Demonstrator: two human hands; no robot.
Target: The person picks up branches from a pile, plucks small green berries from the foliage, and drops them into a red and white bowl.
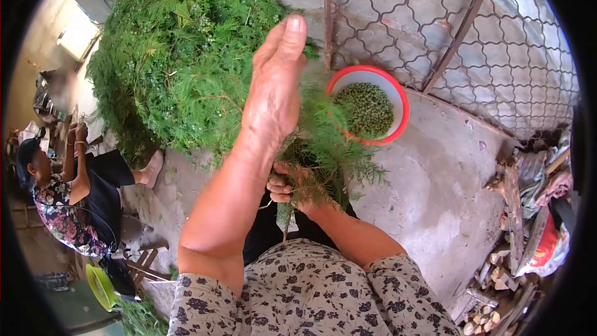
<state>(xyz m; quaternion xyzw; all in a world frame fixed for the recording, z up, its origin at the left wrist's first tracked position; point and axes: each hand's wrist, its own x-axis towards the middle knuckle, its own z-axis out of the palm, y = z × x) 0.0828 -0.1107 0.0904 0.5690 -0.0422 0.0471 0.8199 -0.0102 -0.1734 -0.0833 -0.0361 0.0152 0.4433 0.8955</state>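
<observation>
My left hand [273,81] is stretched out in the middle, thumb extended and fingers partly hidden behind it. It holds nothing that I can see. Beyond it lies a big heap of green conifer branches [180,62] with small pale berries. Close to my lap, my right hand [292,186] is closed round the stems of a feathery conifer branch [339,155]. The branch's leafy end points away from me and overlaps the edge of a red-rimmed white basin [405,112]. Inside the basin are many small green berries [364,109].
A wire mesh panel [435,31] stands behind the basin. Split firewood [485,317] and bags [550,242] are piled at the right. On the left another person [74,205] sits with hands raised, near a yellow-green basin [101,287] and more cut greenery [143,318].
</observation>
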